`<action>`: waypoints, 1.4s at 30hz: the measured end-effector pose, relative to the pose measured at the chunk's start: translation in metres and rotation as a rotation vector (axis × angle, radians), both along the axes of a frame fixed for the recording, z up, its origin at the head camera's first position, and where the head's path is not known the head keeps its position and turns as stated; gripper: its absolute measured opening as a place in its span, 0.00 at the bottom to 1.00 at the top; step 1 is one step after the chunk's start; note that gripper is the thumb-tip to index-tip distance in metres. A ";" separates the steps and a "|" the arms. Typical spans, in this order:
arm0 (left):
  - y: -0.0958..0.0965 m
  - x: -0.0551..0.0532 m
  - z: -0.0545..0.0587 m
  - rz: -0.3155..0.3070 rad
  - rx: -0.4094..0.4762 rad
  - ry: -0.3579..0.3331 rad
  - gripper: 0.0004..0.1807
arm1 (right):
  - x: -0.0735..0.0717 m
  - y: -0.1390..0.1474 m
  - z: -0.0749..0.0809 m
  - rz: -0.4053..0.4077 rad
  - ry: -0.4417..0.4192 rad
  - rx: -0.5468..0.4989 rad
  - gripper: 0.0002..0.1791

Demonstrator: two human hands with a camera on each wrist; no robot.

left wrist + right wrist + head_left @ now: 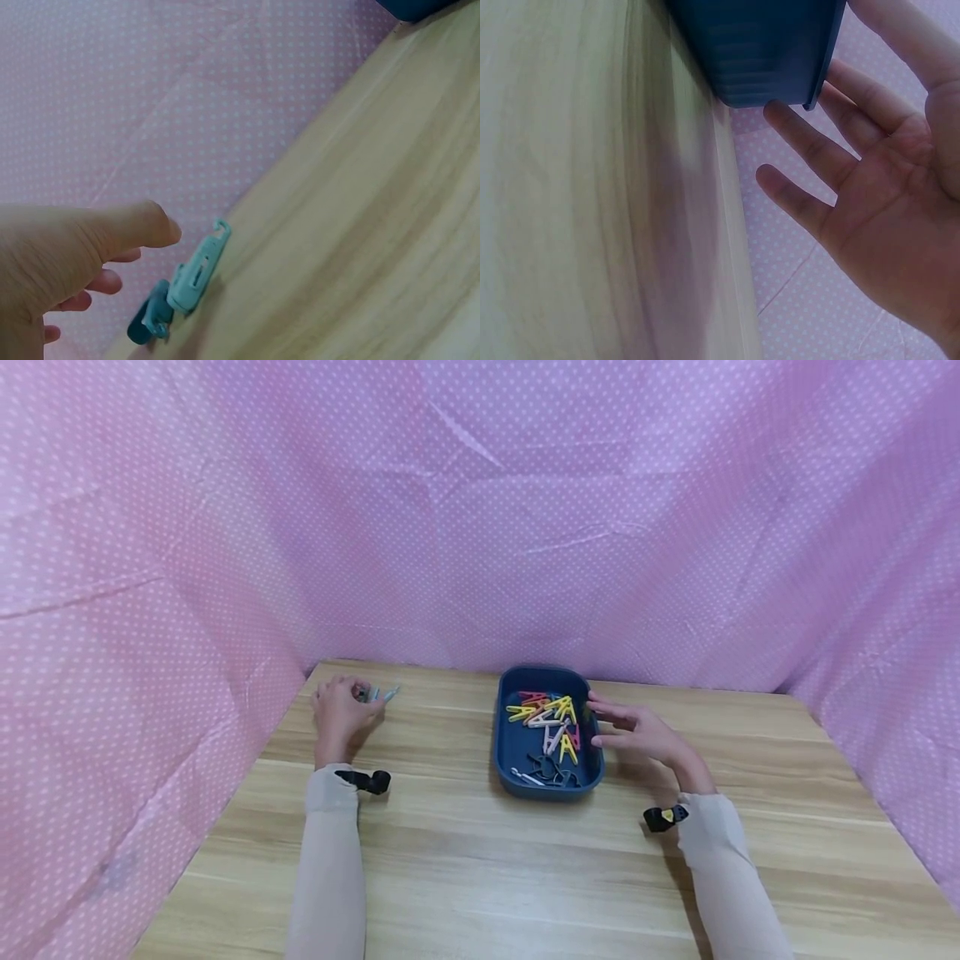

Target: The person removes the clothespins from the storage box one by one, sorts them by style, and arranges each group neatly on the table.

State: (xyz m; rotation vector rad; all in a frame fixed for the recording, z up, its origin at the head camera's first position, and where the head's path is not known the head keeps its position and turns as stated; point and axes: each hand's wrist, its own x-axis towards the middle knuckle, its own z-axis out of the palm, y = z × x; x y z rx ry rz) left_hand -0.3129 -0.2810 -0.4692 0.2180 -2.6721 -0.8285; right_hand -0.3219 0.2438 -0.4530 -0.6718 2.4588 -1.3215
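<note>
The pale wood-grain tabletop [465, 868] carries a dark blue bin [546, 793], far middle, and teal clips [193, 281], far left.

The left arm [326, 877] comes in from the near left and runs almost straight toward the far side, its sleeve [330, 789] ending at the wrist. The left hand [343, 712] is at the far left, back upward. Its thumb [142, 225] stretches out to the right, apart from the fingers [105, 281], which bend loosely and pinch nothing.

The right arm [727, 885] enters from the near right and slants far and left. The right hand [651, 737] points left, its fingers [810, 142] spread and slightly bent, the thumb on the near side held away from them, the palm [900, 217] bare.
</note>
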 end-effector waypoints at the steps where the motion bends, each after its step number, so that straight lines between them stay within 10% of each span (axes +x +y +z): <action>1: 0.000 0.000 0.001 -0.011 0.006 0.003 0.24 | 0.000 0.000 0.000 -0.001 0.001 0.000 0.41; 25: 0.029 0.004 0.060 -0.227 0.058 0.157 0.31 | 0.000 0.000 0.003 0.009 0.001 -0.006 0.41; 35: 0.071 0.008 0.081 -0.364 0.062 0.196 0.34 | 0.000 0.001 0.003 0.006 0.012 0.008 0.41; 42: 0.119 0.012 0.080 -0.514 0.112 0.102 0.34 | -0.002 0.001 0.000 0.005 0.022 0.012 0.40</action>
